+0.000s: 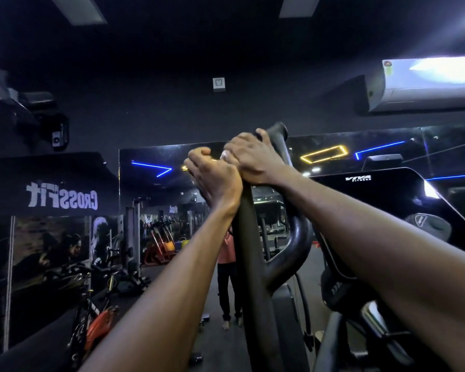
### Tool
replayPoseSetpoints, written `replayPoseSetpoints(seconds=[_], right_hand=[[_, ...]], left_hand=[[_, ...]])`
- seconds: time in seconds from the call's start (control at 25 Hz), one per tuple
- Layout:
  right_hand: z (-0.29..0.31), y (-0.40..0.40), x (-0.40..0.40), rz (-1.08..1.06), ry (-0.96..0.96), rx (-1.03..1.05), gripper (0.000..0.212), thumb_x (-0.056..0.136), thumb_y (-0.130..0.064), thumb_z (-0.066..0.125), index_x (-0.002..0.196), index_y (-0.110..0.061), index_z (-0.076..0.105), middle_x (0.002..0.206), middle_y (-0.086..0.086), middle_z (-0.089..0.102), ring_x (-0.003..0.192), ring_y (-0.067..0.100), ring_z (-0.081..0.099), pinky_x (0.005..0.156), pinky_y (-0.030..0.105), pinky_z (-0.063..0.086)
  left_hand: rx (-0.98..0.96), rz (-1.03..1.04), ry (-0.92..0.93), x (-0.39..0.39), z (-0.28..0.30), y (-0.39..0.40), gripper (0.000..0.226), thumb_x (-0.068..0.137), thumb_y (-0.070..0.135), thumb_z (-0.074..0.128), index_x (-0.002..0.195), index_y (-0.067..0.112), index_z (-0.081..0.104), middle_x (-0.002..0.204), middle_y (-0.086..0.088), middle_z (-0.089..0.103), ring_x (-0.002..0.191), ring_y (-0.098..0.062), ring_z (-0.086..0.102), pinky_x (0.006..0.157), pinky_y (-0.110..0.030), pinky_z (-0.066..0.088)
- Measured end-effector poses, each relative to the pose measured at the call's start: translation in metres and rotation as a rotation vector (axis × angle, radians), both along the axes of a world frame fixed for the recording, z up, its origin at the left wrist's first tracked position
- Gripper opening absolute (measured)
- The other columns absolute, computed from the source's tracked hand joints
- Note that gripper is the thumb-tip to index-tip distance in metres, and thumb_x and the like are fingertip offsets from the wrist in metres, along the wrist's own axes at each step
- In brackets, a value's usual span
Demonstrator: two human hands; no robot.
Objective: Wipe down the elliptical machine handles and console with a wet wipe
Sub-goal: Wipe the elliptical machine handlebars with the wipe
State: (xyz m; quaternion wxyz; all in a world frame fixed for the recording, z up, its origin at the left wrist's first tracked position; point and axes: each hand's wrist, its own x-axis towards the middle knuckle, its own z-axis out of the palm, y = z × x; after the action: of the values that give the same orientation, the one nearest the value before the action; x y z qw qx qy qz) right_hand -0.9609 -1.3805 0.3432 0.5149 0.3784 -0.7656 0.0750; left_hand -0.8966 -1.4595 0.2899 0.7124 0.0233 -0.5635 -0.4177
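The elliptical's black left handle (255, 253) rises up the middle of the view. My right hand (255, 159) grips it near its top, fingers wrapped round the bar. A bit of the white wet wipe (224, 156) shows under that hand's knuckles, pressed against the handle. My left hand (212, 178) is just to the left, its wrist against the bar and its fingers curled. What those fingers hold, if anything, is hidden. The black console (387, 191), marked Viva Fitness, stands to the right, beyond my right forearm.
A second curved black bar (293, 248) branches off right of the handle. A wall mirror (156, 189) ahead reflects gym machines and a standing person (227, 269). Exercise bikes (97, 312) stand at lower left. An air conditioner (424, 84) hangs at upper right.
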Motion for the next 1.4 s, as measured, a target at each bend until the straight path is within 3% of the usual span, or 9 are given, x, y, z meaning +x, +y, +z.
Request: replayPoseSetpoints(seconds=[0.12,0.28,0.56,0.72,0.96,1.08,1.16,1.28,1.4], right_hand=[[-0.003,0.001,0.005,-0.007,-0.032,0.033,0.045,0.104,-0.047,0.018,0.127,-0.033,0.055,0.138,-0.006,0.052,0.14,0.019,0.033,0.117,0.055,0.011],[-0.021,-0.001,0.013,0.021,-0.019,0.051,0.043,0.105,-0.044,0.024,0.132,-0.027,0.053,0.147,-0.006,0.046,0.149,0.021,0.021,0.118,0.06,0.007],[-0.053,0.007,0.029,0.105,-0.062,0.053,0.045,0.106,-0.042,0.025,0.146,-0.031,0.042,0.16,-0.013,0.031,0.154,0.02,-0.002,0.116,0.059,0.014],[-0.058,0.014,0.039,0.067,-0.02,0.051,0.043,0.106,-0.043,0.024,0.144,-0.035,0.043,0.159,-0.016,0.031,0.154,0.017,0.004,0.113,0.062,0.018],[-0.085,0.023,0.048,0.172,-0.06,0.098,0.044,0.106,-0.038,0.029,0.147,-0.03,0.042,0.161,-0.012,0.028,0.154,0.02,0.001,0.117,0.056,0.015],[-0.102,0.018,0.062,0.221,-0.214,-0.022,0.046,0.106,-0.034,0.028,0.151,-0.026,0.037,0.163,-0.009,0.024,0.153,0.033,0.003,0.118,0.061,0.016],[-0.12,0.015,0.069,0.197,-0.172,0.073,0.049,0.102,-0.032,0.027,0.149,-0.022,0.038,0.162,-0.005,0.026,0.151,0.043,0.003,0.118,0.063,0.016],[-0.112,0.027,0.072,0.124,-0.155,0.064,0.047,0.106,-0.036,0.026,0.151,-0.026,0.033,0.165,-0.009,0.019,0.152,0.038,0.006,0.118,0.061,0.019],[-0.136,0.022,0.082,0.13,-0.138,0.081,0.05,0.104,-0.03,0.029,0.152,-0.022,0.032,0.164,-0.004,0.023,0.148,0.045,0.014,0.119,0.062,0.016]], left_hand=[[0.172,-0.077,-0.114,-0.001,-0.009,-0.008,0.027,0.085,0.001,0.041,0.109,0.012,0.048,0.121,-0.015,0.046,0.11,-0.033,0.048,0.087,-0.03,0.031],[0.13,-0.11,-0.135,0.001,-0.016,-0.007,0.021,0.09,0.008,0.048,0.111,0.013,0.047,0.114,-0.008,0.042,0.102,-0.028,0.05,0.085,-0.034,0.038],[0.24,-0.237,-0.128,0.017,-0.012,-0.016,0.028,0.087,-0.005,0.035,0.104,0.015,0.043,0.112,-0.005,0.041,0.097,-0.018,0.044,0.076,-0.025,0.032],[0.217,-0.267,-0.168,0.02,-0.008,-0.023,0.024,0.087,0.001,0.039,0.102,0.017,0.048,0.116,-0.007,0.053,0.095,-0.018,0.052,0.064,-0.021,0.036],[0.212,-0.294,-0.238,0.017,-0.011,-0.036,0.021,0.085,0.006,0.042,0.097,0.017,0.055,0.108,-0.008,0.059,0.091,-0.02,0.058,0.08,-0.042,0.055],[0.221,-0.292,-0.268,0.016,-0.014,-0.04,0.018,0.089,0.009,0.043,0.099,0.015,0.056,0.101,-0.008,0.063,0.083,-0.019,0.059,0.074,-0.042,0.056],[0.181,-0.301,-0.313,0.015,-0.015,-0.042,0.019,0.091,0.011,0.043,0.102,0.014,0.058,0.096,-0.007,0.063,0.079,-0.017,0.059,0.064,-0.036,0.053],[0.175,-0.318,-0.382,0.012,-0.016,-0.046,0.022,0.078,0.019,0.041,0.09,0.018,0.06,0.091,-0.009,0.067,0.082,-0.027,0.065,0.07,-0.04,0.056],[0.156,-0.34,-0.43,-0.001,-0.02,-0.054,0.023,0.066,0.017,0.039,0.083,0.014,0.054,0.078,-0.013,0.062,0.069,-0.027,0.058,0.058,-0.039,0.049]])
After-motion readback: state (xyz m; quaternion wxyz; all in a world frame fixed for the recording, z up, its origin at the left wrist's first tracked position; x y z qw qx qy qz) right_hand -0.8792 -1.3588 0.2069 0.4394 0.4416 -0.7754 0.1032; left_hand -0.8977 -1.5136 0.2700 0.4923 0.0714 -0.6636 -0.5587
